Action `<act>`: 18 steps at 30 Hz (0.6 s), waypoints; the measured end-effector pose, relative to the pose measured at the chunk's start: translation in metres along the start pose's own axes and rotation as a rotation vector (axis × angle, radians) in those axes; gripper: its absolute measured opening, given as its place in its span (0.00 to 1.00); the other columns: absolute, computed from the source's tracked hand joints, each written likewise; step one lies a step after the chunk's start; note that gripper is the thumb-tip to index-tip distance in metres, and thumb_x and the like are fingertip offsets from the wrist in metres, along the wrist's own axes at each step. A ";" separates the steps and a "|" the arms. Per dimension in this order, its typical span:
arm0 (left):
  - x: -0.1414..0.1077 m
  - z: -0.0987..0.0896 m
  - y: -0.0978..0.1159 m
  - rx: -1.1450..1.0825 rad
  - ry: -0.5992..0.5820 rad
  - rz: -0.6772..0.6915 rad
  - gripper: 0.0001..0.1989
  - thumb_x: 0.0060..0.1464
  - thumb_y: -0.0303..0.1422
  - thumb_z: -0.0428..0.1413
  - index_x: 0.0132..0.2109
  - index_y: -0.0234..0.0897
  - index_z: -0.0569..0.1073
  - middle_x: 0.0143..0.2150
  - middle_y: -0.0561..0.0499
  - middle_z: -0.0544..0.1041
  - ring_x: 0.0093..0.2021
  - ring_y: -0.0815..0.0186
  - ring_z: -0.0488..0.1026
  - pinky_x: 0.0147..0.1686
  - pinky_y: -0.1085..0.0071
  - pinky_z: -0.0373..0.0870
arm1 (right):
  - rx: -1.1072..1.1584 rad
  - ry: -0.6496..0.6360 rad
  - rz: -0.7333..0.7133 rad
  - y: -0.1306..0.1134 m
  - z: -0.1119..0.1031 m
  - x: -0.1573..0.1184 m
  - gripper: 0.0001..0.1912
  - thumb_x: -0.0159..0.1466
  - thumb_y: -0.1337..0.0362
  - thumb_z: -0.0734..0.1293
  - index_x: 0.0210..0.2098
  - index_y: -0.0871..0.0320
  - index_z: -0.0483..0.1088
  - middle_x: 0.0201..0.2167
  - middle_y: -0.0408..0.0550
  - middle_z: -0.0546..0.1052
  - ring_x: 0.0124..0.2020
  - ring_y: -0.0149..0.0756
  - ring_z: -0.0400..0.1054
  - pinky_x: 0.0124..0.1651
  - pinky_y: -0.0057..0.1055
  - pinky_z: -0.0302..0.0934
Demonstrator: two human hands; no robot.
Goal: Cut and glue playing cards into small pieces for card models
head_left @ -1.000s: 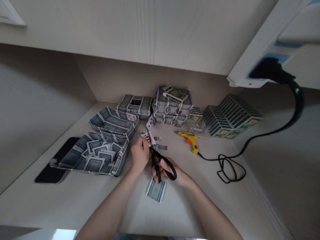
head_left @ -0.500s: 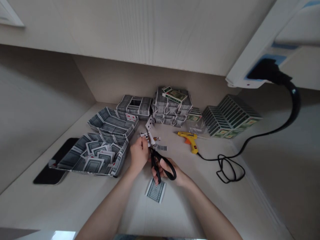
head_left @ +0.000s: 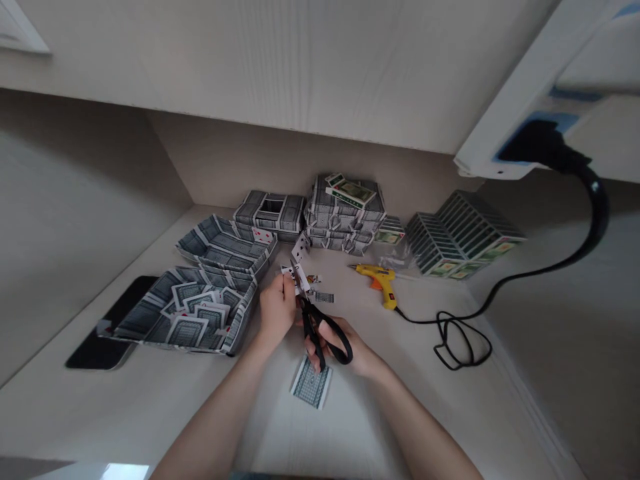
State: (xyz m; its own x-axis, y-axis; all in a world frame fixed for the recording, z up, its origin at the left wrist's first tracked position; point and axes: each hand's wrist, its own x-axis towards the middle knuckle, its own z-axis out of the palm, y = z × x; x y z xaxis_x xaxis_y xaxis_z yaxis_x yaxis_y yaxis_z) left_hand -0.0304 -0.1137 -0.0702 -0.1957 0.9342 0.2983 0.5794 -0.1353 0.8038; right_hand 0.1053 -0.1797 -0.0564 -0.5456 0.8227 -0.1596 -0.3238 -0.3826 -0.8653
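Note:
My left hand (head_left: 278,305) is closed, pinching a playing card (head_left: 302,279) whose white, pip-marked face shows beyond the fingertips. My right hand (head_left: 336,340) grips the black handles of a pair of scissors (head_left: 311,313), thumb and fingers through the loops. The blades point away from me and lie against the card beside my left fingers. A patterned card (head_left: 311,384) lies back up on the table just below my right hand. Small cut card pieces (head_left: 325,297) lie beyond the scissors.
An open card-built box (head_left: 240,327) holding loose cards sits left, over a dark phone-like slab (head_left: 90,350). Card-built boxes (head_left: 345,217) stand at the back. A yellow glue gun (head_left: 381,281) lies right, its black cord (head_left: 510,272) running to a power strip. Card packs (head_left: 463,233) stand behind.
The scissors' handles and my right fingers have shifted very slightly downward. My left hand keeps its pinch on the card, and the surroundings look the same.

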 end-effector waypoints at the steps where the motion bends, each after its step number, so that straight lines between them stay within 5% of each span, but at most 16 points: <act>1: 0.000 0.000 0.000 0.000 0.000 0.003 0.18 0.57 0.38 0.40 0.22 0.36 0.60 0.17 0.56 0.60 0.18 0.73 0.58 0.20 0.75 0.49 | -0.001 0.004 -0.002 0.000 0.000 0.000 0.27 0.54 0.46 0.64 0.42 0.62 0.63 0.22 0.42 0.67 0.17 0.27 0.62 0.20 0.26 0.60; 18: 0.001 -0.001 -0.001 -0.010 -0.005 -0.028 0.19 0.56 0.39 0.40 0.21 0.37 0.60 0.16 0.56 0.61 0.19 0.71 0.59 0.20 0.75 0.51 | -0.007 0.092 0.019 -0.001 0.005 0.000 0.26 0.52 0.46 0.66 0.39 0.63 0.64 0.18 0.40 0.68 0.14 0.27 0.61 0.15 0.25 0.59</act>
State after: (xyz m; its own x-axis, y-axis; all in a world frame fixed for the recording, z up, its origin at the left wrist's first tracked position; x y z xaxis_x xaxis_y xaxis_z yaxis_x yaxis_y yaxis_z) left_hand -0.0321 -0.1127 -0.0701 -0.2075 0.9395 0.2725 0.5660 -0.1119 0.8168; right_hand 0.1018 -0.1809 -0.0534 -0.4786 0.8504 -0.2187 -0.3085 -0.3960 -0.8648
